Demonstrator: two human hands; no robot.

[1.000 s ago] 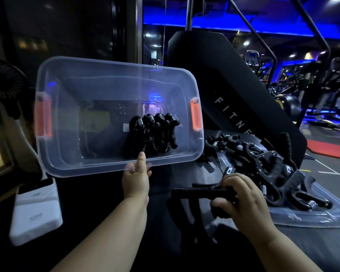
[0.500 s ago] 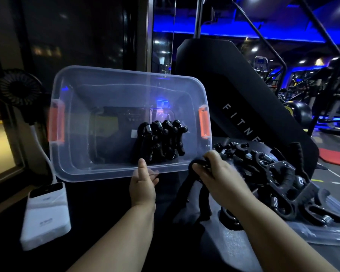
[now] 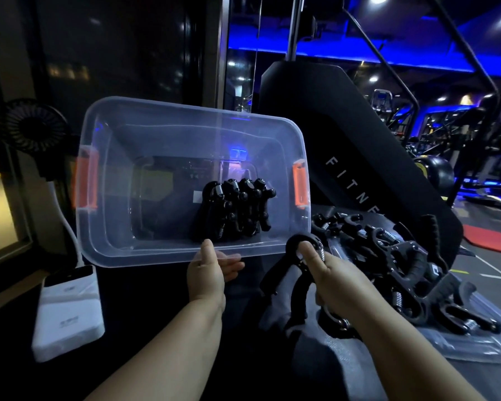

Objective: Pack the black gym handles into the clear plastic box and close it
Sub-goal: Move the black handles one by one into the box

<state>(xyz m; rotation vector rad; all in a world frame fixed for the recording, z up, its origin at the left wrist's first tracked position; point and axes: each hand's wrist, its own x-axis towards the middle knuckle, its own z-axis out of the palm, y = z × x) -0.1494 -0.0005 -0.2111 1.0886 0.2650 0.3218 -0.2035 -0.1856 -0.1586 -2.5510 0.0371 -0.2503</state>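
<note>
The clear plastic box (image 3: 122,241) with orange latches is tilted up, its open side facing me. My left hand (image 3: 207,273) grips its near rim, thumb on the inside. Several black gym handles (image 3: 237,209) stand in a row inside it, right of centre. My right hand (image 3: 330,273) holds one black handle (image 3: 284,273) by its looped spring end, just below the box's right corner, its two legs hanging down. A heap of more black handles (image 3: 402,264) lies to the right on the clear lid (image 3: 475,345).
A white power bank (image 3: 67,311) lies at the lower left on the dark surface. A small black fan (image 3: 32,125) stands behind the box at the left. A black fitness machine panel (image 3: 330,125) rises right behind the box and the heap.
My right hand has lifted the handle from low on the surface up towards the box's right corner. The left hand keeps the box tilted.
</note>
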